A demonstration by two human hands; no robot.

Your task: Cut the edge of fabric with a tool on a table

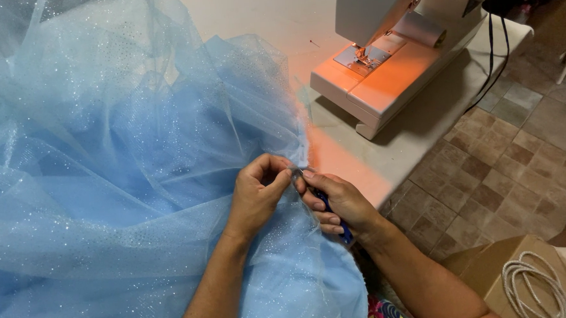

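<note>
Beside a sewing machine (394, 56) on the pale surface (417, 132), the left hand (256, 196) pinches glittery blue tulle (104, 188) (heaped across the lap) while the right hand (340, 204) grips a blue-handled seam ripper (329, 208) at its edge.

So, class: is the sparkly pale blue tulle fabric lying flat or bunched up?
Bunched up: the sparkly pale blue tulle fabric billows in heaped folds across the table.
</note>
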